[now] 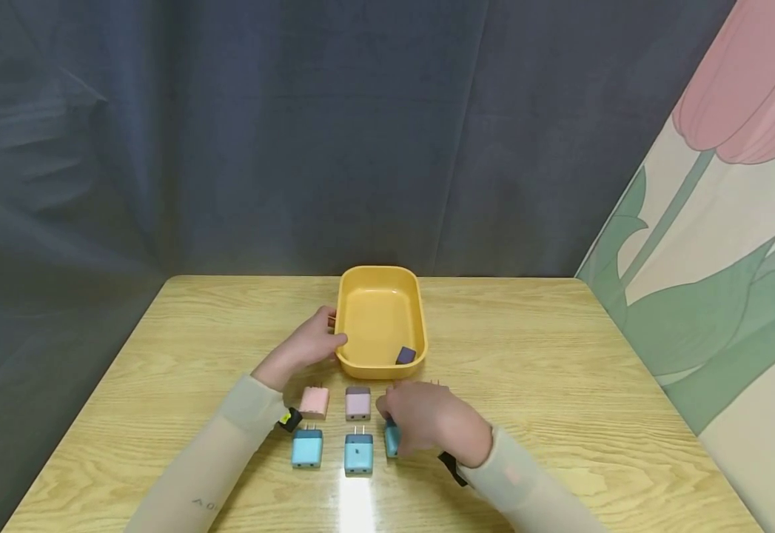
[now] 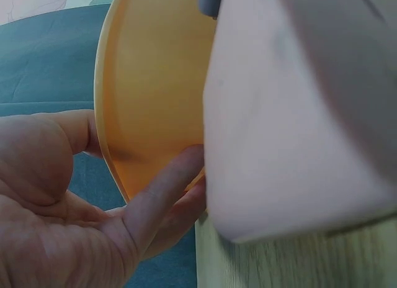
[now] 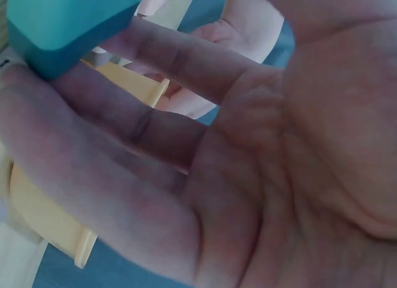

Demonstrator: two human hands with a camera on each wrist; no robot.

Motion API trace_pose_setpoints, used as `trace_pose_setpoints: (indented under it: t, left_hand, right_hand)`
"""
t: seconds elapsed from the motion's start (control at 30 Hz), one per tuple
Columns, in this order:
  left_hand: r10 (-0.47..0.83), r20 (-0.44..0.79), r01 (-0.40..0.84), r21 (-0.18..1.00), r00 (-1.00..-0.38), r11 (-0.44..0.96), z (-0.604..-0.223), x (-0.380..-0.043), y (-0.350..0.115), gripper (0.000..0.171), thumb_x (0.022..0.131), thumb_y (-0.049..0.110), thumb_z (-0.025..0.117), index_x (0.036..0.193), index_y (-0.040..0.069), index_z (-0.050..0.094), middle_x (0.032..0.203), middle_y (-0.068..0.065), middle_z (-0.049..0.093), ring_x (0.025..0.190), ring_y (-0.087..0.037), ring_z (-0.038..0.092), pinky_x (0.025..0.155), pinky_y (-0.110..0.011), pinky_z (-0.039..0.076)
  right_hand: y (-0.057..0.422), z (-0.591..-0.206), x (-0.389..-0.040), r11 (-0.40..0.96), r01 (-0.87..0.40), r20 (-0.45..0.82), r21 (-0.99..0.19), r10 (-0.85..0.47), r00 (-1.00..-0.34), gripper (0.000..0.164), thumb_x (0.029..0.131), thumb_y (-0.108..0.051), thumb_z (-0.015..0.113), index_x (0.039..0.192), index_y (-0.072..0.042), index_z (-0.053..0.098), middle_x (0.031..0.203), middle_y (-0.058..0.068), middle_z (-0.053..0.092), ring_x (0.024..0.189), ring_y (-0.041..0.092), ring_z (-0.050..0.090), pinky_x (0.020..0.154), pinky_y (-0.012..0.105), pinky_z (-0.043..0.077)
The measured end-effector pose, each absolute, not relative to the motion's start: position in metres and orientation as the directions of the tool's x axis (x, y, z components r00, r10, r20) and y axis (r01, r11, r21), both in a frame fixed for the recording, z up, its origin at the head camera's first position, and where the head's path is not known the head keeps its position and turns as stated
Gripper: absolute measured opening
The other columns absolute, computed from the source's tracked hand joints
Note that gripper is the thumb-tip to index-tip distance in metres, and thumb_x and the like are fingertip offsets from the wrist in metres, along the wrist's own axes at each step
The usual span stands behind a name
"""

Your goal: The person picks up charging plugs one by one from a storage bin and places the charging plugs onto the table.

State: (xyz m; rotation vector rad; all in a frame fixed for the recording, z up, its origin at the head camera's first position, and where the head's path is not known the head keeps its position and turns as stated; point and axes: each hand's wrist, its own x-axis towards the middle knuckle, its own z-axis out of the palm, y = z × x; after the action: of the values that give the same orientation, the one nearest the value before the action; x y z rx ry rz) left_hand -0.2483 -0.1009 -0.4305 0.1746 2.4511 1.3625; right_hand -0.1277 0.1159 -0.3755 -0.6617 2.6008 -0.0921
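My left hand [image 1: 307, 342] grips the left side of a yellow bin [image 1: 420, 326], thumb at the rim and fingers on the outer wall, as the left wrist view shows. A small dark purple block [image 1: 406, 355] lies in the bin's near right corner. My right hand [image 1: 427, 416] reaches down over a teal charger [image 1: 392, 438] and holds it by the fingers; the right wrist view shows the fingers around its darker end, with the thumb's tip out of sight. The hand hides much of this charger.
A pink charger [image 1: 314, 403] and a lilac charger [image 1: 358, 404] lie before the bin. Nearer are two more teal chargers, one left [image 1: 307, 448] and one middle [image 1: 358, 454], prongs facing the bin. Another charger [image 1: 437, 386] shows partly behind my right hand. A dark curtain [image 1: 294, 148] hangs behind the table.
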Motion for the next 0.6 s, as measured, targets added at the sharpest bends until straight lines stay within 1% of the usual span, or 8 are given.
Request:
trace_pose_setpoints:
  t: [0.07, 0.13, 0.2, 0.27, 0.3, 0.4, 0.43, 0.6]
  left_hand:
    - [0.264, -0.226, -0.050, 0.840, -0.938, 0.540, -0.4307, -0.2486, -0.1012, 0.058, 0.103, 0.014, 0.061, 0.155, -0.001, 0.040, 0.154, -0.024, 0.055, 0.127, -0.033, 0.067, 0.099, -0.041, 0.066]
    - [0.266, -0.225, -0.048, 0.839, -0.937, 0.542, -0.4303, -0.2478, -0.1013, 0.058, 0.103, 0.014, 0.061, 0.155, -0.001, 0.040, 0.154, -0.025, 0.054, 0.128, -0.033, 0.067, 0.099, -0.041, 0.066]
    - [0.266, -0.226, -0.048, 0.838, -0.937, 0.544, -0.4296, -0.2472, -0.1010, 0.059, 0.103, 0.014, 0.061, 0.155, -0.001, 0.039, 0.154, -0.024, 0.054, 0.127, -0.033, 0.067, 0.099, -0.041, 0.066]
    - [0.270, -0.224, -0.045, 0.840, -0.937, 0.540, -0.4286, -0.2461, -0.1008, 0.060, 0.102, 0.014, 0.061, 0.156, -0.002, 0.038, 0.154, -0.025, 0.054, 0.126, -0.032, 0.068, 0.099, -0.040, 0.066]
    - [0.272, -0.223, -0.045, 0.842, -0.936, 0.538, -0.4280, -0.2455, -0.1008, 0.061, 0.102, 0.014, 0.061, 0.156, -0.003, 0.038, 0.154, -0.026, 0.054, 0.126, -0.032, 0.068, 0.098, -0.040, 0.066]
    - [0.270, -0.230, -0.054, 0.845, -0.935, 0.533, -0.4271, -0.2447, -0.1003, 0.062, 0.103, 0.014, 0.061, 0.158, -0.003, 0.037, 0.154, -0.025, 0.054, 0.125, -0.031, 0.068, 0.098, -0.040, 0.066]
    - [0.270, -0.231, -0.055, 0.845, -0.935, 0.532, -0.4268, -0.2445, -0.1002, 0.062, 0.103, 0.014, 0.061, 0.158, -0.003, 0.037, 0.154, -0.025, 0.054, 0.125, -0.031, 0.068, 0.099, -0.040, 0.066]
    - [0.263, -0.234, -0.061, 0.844, -0.936, 0.532, -0.4264, -0.2437, -0.1002, 0.061, 0.103, 0.014, 0.061, 0.157, -0.002, 0.037, 0.154, -0.025, 0.055, 0.124, -0.030, 0.068, 0.099, -0.040, 0.065]
  right_hand:
    - [0.1146, -0.3777, -0.1280, 0.890, -0.428, -0.424, -0.155, -0.451, -0.785, 0.037, 0.075, -0.017, 0.098, 0.089, -0.024, 0.065, 0.086, -0.011, 0.062, 0.080, 0.011, 0.056, 0.074, 0.043, 0.058]
    - [0.1135, -0.3796, -0.1280, 0.892, -0.429, -0.434, -0.140, -0.445, -0.783, 0.038, 0.075, -0.018, 0.099, 0.088, -0.025, 0.064, 0.087, -0.011, 0.062, 0.081, 0.011, 0.057, 0.083, 0.051, 0.061]
    - [0.1123, -0.3808, -0.1278, 0.891, -0.439, -0.438, -0.116, -0.442, -0.782, 0.038, 0.075, -0.019, 0.099, 0.089, -0.025, 0.064, 0.090, -0.011, 0.063, 0.084, 0.010, 0.058, 0.092, 0.061, 0.061]
    - [0.1111, -0.3813, -0.1270, 0.887, -0.451, -0.443, -0.102, -0.446, -0.778, 0.038, 0.075, -0.019, 0.100, 0.090, -0.025, 0.066, 0.091, -0.011, 0.065, 0.085, 0.010, 0.059, 0.095, 0.057, 0.062]
    - [0.1107, -0.3813, -0.1267, 0.885, -0.455, -0.447, -0.099, -0.448, -0.774, 0.037, 0.075, -0.020, 0.100, 0.092, -0.025, 0.067, 0.091, -0.011, 0.066, 0.086, 0.010, 0.060, 0.094, 0.053, 0.062]
    - [0.1094, -0.3807, -0.1257, 0.883, -0.459, -0.459, -0.097, -0.448, -0.767, 0.037, 0.076, -0.021, 0.100, 0.096, -0.025, 0.069, 0.093, -0.010, 0.068, 0.087, 0.010, 0.061, 0.084, 0.038, 0.061]
    - [0.1091, -0.3807, -0.1255, 0.882, -0.461, -0.463, -0.097, -0.450, -0.764, 0.038, 0.076, -0.021, 0.100, 0.098, -0.025, 0.070, 0.093, -0.010, 0.068, 0.087, 0.010, 0.061, 0.081, 0.035, 0.060]
    - [0.1082, -0.3829, -0.1246, 0.878, -0.471, -0.457, -0.079, -0.452, -0.766, 0.040, 0.074, -0.021, 0.101, 0.102, -0.024, 0.073, 0.096, -0.009, 0.070, 0.091, 0.010, 0.062, 0.087, 0.039, 0.063]
